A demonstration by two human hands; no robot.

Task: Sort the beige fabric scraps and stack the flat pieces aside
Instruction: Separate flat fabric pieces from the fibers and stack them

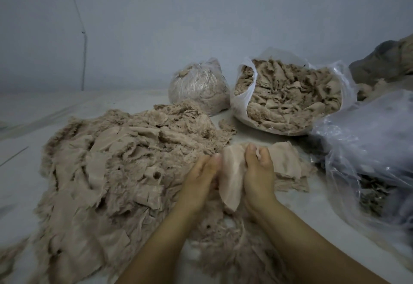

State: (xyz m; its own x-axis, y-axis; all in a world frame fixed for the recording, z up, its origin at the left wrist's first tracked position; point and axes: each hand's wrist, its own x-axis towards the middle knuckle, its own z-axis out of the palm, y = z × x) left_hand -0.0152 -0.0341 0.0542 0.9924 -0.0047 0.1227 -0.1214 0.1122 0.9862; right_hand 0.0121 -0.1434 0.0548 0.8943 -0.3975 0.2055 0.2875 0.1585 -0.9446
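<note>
A big heap of beige fabric scraps (116,160) spreads over the pale floor at left and centre. Both hands hold one smooth beige piece (231,176) upright between them, just right of the heap. My left hand (201,178) grips its left edge with curled fingers. My right hand (257,172) grips its right edge, fingers folded over the top. Behind my right hand, a few flat beige pieces (287,160) lie in a low stack on the floor. Frayed thready scraps (232,245) lie under my forearms.
An open white plastic bag (243,96) full of scraps stands at back right. A tied clear bag (199,87) of scraps sits left of it. A large crumpled clear plastic bag (368,149) fills the right side. A grey wall rises behind.
</note>
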